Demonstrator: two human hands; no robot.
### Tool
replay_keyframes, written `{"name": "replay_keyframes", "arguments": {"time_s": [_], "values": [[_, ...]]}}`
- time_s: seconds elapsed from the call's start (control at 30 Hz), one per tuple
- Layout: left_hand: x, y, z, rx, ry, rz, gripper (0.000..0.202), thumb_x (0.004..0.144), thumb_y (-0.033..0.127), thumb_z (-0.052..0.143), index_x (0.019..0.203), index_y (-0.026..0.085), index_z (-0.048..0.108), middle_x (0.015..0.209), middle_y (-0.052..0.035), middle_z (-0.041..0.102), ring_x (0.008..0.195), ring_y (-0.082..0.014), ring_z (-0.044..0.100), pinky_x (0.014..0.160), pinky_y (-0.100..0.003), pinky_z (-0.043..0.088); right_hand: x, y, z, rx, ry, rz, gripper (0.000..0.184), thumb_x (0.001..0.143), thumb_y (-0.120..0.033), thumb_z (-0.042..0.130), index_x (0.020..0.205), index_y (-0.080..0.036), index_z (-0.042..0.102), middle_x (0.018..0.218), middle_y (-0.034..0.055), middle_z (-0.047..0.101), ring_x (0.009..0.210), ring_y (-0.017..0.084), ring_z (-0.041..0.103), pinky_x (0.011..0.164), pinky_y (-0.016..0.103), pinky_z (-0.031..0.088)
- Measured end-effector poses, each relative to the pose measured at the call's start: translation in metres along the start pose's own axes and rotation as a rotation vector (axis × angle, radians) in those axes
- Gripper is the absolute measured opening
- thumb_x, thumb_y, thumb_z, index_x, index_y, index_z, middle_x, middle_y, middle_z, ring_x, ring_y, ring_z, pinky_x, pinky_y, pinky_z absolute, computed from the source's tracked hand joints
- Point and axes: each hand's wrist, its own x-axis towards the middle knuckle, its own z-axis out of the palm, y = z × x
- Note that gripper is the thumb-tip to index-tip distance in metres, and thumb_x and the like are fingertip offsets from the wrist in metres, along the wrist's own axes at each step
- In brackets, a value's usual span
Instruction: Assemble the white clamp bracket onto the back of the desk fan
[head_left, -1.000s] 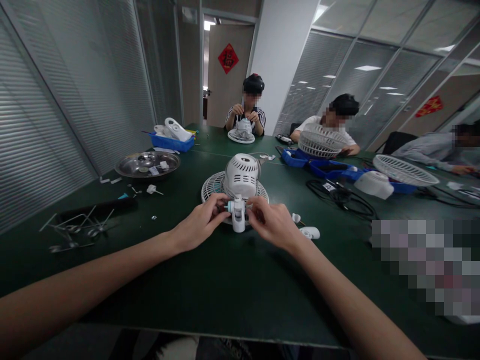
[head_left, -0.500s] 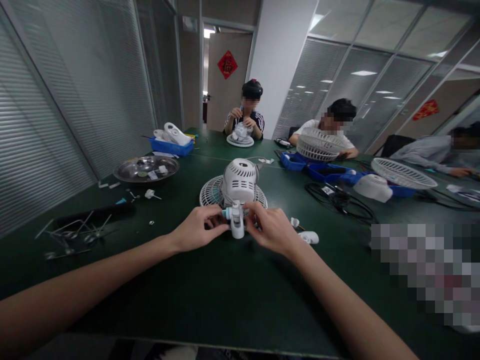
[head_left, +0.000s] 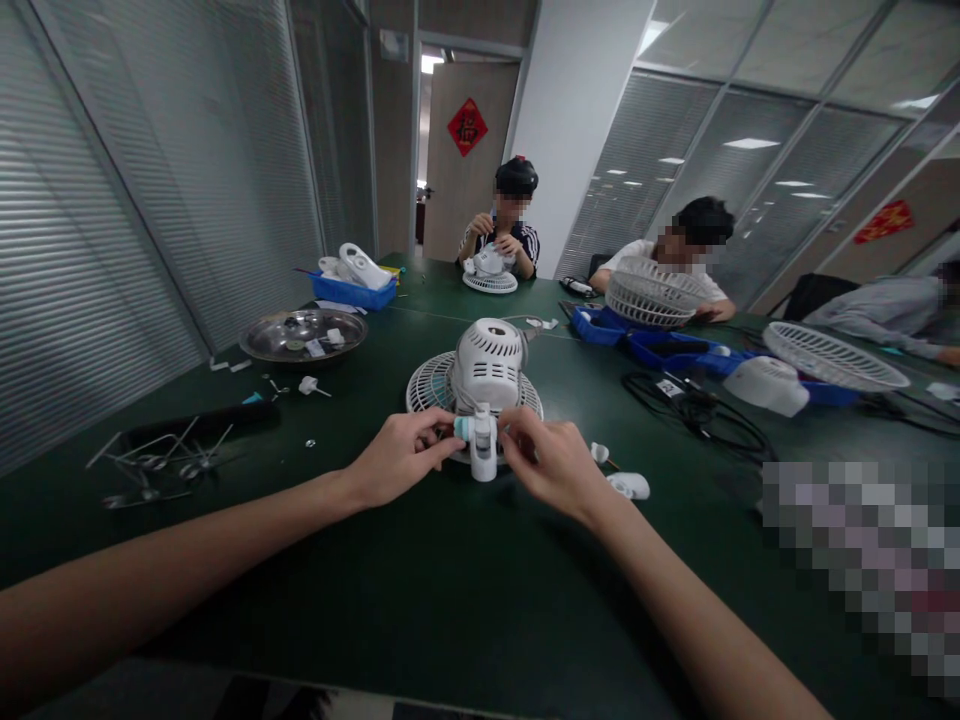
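A white fan head [head_left: 489, 365] lies face down on its round grille [head_left: 429, 385], with its vented motor cover upward. From its near side juts a white neck bracket [head_left: 484, 455]. My left hand [head_left: 397, 455] pinches a light-blue knob [head_left: 461, 428] at the bracket's left side. My right hand [head_left: 551, 460] is closed at the bracket's right side, its fingertips curled against it; whether a small part sits between them is hidden. Just right of that hand lie a small white part [head_left: 599, 452] and a white oval cover [head_left: 630, 486].
At left are a metal tray [head_left: 259, 345] with small parts, thin metal stands [head_left: 176, 465] and a blue bin [head_left: 360, 290]. Black cable [head_left: 701, 415], a white housing [head_left: 765, 385] and a fan grille [head_left: 832, 357] lie right. Two co-workers sit across the table, another far right.
The view has shifted slightly, so everything sits a little further right. My hands stay at the bracket, and the blue knob shows more clearly at my left fingertips.
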Motion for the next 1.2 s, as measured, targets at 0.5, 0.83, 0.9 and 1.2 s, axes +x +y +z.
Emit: {"name": "replay_keyframes", "arguments": {"time_s": [0.5,0.83,0.9,1.2], "values": [[-0.001,-0.002,0.001,0.105,0.055,0.099,0.031,0.085,0.021,0.053,0.115,0.017,0.045,0.079,0.002,0.056,0.058,-0.0088,0.05,0.054,-0.022,0.041,0.004,-0.006,0.003,-0.107,-0.122,0.006,0.02,0.096,-0.031,0.036,0.111,-0.018,0.04,0.077,0.0035,0.066,0.057,0.016,0.059,0.053,0.027,0.036],[-0.006,0.002,0.0,0.098,0.022,0.136,0.033,0.088,0.022,0.049,0.12,0.018,0.042,0.079,0.0008,0.058,0.059,-0.0099,0.051,0.054,-0.022,0.04,0.004,-0.007,0.007,-0.063,-0.135,0.037,0.017,0.097,-0.028,0.033,0.11,-0.018,0.04,0.081,0.0047,0.068,0.06,0.015,0.06,0.055,0.025,0.036],[-0.008,0.004,0.0,0.11,0.017,0.137,0.034,0.088,0.021,0.049,0.12,0.017,0.04,0.082,0.0002,0.058,0.06,-0.0101,0.052,0.055,-0.023,0.041,0.004,-0.009,0.006,-0.06,-0.137,0.049,0.017,0.097,-0.028,0.033,0.11,-0.019,0.04,0.078,0.0035,0.067,0.059,0.014,0.058,0.056,0.025,0.036],[-0.011,0.005,0.007,0.126,0.062,0.082,0.035,0.087,0.02,0.048,0.121,0.018,0.038,0.09,-0.0025,0.06,0.063,-0.0113,0.054,0.058,-0.025,0.043,0.003,-0.01,0.009,-0.104,-0.111,0.067,0.018,0.098,-0.03,0.031,0.109,-0.019,0.04,0.075,0.0022,0.065,0.053,0.013,0.055,0.052,0.025,0.032]]}}
